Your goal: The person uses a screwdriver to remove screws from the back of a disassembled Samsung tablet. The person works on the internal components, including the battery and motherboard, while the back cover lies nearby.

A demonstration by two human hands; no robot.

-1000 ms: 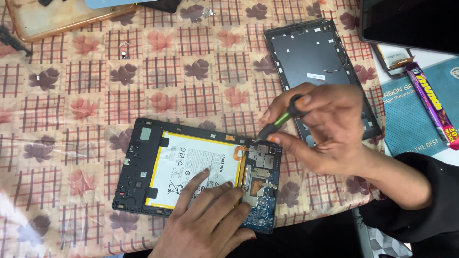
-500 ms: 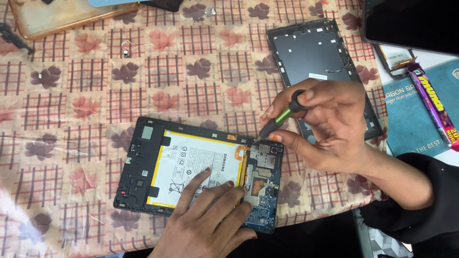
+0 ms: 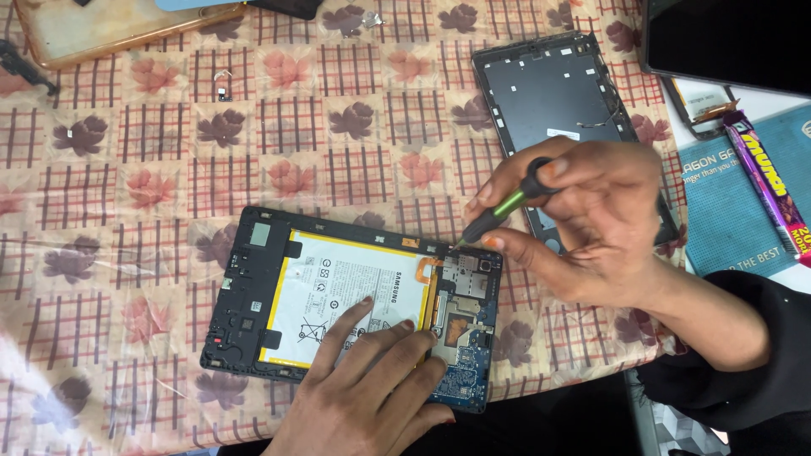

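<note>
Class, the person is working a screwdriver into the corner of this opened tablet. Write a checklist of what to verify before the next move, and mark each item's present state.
1. Left hand pressed flat on the opened tablet, steadying it: ok.
2. Right hand pinching the green and black screwdriver: ok.
3. Screwdriver tip meeting the tablet's upper right corner: ok.
4. Tip seated in a screw head: cannot tell, too small.
5. Removed back cover lying apart from the tablet: ok.
6. Small loose part on the tablecloth, well away from the hands: ok.
</note>
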